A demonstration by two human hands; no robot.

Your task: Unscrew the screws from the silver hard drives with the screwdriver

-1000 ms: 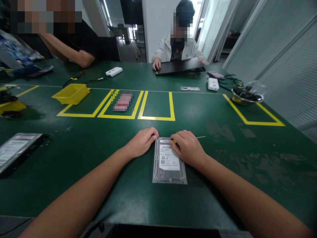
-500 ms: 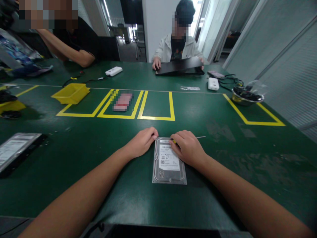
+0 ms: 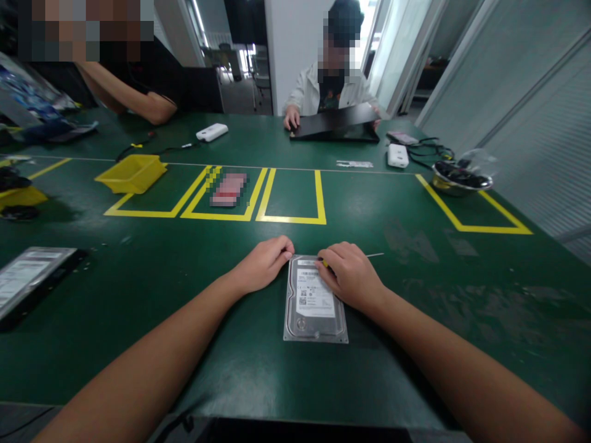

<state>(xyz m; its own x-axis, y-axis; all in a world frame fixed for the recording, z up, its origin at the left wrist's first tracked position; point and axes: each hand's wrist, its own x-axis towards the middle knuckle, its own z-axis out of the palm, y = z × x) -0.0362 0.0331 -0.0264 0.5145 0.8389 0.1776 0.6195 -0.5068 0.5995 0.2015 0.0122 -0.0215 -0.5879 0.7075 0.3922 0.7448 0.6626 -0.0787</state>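
Observation:
A silver hard drive (image 3: 315, 301) with a white printed label lies flat on the green table in front of me. At its far left corner my left hand (image 3: 266, 263) is closed, thumb and fingers pinched on the edge. Over its far right side rests my right hand (image 3: 349, 271), fingers curled round a small screwdriver. Only a bit of the screwdriver's yellow handle (image 3: 325, 263) shows between the fingers, and its thin metal shaft (image 3: 375, 255) points out to the right. Most of the handle is hidden in the palm.
Another hard drive (image 3: 34, 277) lies at the left. Beyond my hands are yellow tape outlines (image 3: 290, 219), a yellow bin (image 3: 133, 174), a pixelated pinkish item (image 3: 229, 189) and a bowl of dark parts (image 3: 462, 178). Across the table, a person holds a black panel (image 3: 335, 124); another sits left.

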